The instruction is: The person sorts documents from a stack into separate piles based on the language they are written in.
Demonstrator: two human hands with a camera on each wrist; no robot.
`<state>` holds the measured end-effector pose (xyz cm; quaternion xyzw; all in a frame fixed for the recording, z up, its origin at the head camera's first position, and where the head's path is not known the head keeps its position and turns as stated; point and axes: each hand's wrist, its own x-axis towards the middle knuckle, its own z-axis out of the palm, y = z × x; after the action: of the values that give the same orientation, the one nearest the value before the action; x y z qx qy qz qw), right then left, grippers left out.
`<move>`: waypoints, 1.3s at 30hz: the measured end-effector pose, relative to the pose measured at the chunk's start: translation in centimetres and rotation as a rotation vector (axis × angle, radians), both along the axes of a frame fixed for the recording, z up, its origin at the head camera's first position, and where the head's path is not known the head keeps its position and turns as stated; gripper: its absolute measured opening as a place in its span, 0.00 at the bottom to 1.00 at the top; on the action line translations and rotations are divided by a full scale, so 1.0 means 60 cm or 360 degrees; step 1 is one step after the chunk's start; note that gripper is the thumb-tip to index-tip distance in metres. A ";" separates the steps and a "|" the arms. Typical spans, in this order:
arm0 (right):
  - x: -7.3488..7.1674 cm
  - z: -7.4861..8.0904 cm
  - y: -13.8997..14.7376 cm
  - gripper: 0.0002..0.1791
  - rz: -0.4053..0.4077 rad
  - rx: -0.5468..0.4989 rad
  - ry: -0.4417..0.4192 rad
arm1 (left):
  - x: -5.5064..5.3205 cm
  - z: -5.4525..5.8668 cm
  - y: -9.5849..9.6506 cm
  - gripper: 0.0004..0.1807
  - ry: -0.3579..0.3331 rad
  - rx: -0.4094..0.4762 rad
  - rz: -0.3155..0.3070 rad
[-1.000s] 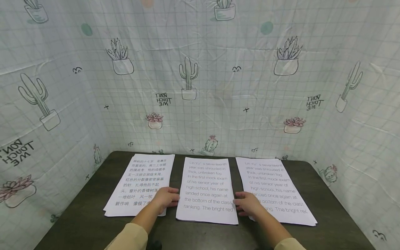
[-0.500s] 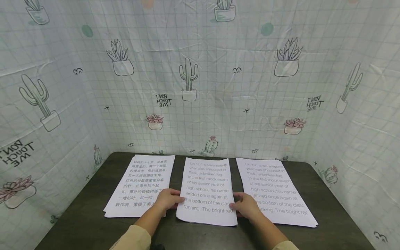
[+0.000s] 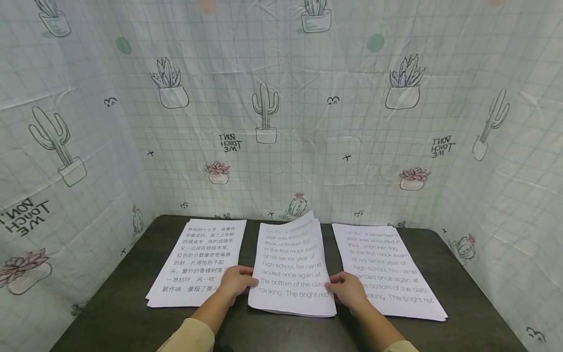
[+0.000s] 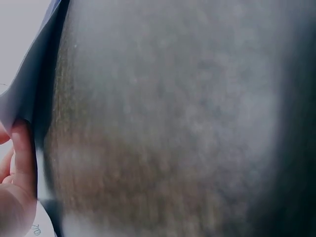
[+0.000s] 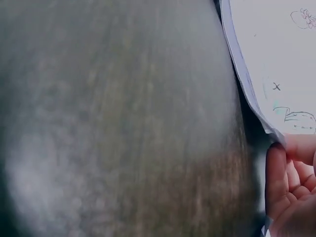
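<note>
Left hand (image 3: 237, 281): grip pinching middle papers (image 3: 288, 266), left edge
Right hand (image 3: 350, 290): grip pinching right edge
Far-right corner (image 3: 310, 217): raised

This place is looking like a screened-off desk space, a makeshift studio more than a lived-in room. A pale, creased cloth (image 3: 303, 166) is hanging behind a dark table (image 3: 286, 336) and closing it in on left and right, with printed cacti (image 3: 265, 111) and lettering (image 3: 230, 143) repeating across it. On the table, papers (image 3: 288, 266) are forming three sets side by side, as on an office desk. The cloth is hiding the surroundings, so whether a home or an office is lying beyond, I cannot tell.
</note>
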<state>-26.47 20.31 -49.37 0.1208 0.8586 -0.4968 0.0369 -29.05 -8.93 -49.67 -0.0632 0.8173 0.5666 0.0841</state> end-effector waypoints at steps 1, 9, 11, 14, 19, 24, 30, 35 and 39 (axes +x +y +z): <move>0.000 0.000 0.000 0.13 -0.0012 -0.0018 0.0005 | 0.001 0.001 0.000 0.20 0.0001 -0.0001 -0.0002; -0.002 0.002 -0.001 0.12 -0.0037 -0.0087 0.0035 | 0.005 0.006 -0.001 0.22 -0.0013 0.0055 -0.0024; -0.003 0.001 -0.002 0.13 -0.0018 -0.0130 0.0044 | 0.004 0.003 -0.004 0.22 -0.0006 0.0059 -0.0026; -0.005 0.001 -0.003 0.13 -0.0001 -0.0275 0.0045 | 0.005 0.001 -0.008 0.22 -0.0010 0.0056 -0.0013; -0.008 0.002 -0.003 0.13 0.0016 -0.0510 0.0044 | 0.007 0.004 -0.014 0.22 -0.0020 0.0092 0.0015; -0.009 0.006 -0.006 0.13 0.0016 -0.0594 0.0042 | 0.005 0.007 -0.017 0.21 0.0094 0.0164 0.0023; -0.011 0.009 -0.010 0.17 0.0016 -0.0642 0.0047 | 0.006 0.013 -0.015 0.21 0.0217 0.0165 0.0082; -0.012 0.012 -0.008 0.22 0.0048 -0.0673 0.0066 | 0.003 0.015 -0.013 0.23 0.0217 0.0252 0.0120; -0.011 0.018 -0.002 0.28 0.0112 -0.0723 0.0078 | -0.002 0.018 -0.012 0.27 0.0196 0.0343 0.0110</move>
<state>-27.14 20.18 -48.29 0.0674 0.7291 -0.6785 0.0594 -29.16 -9.65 -48.61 -0.0472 0.7527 0.6564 0.0205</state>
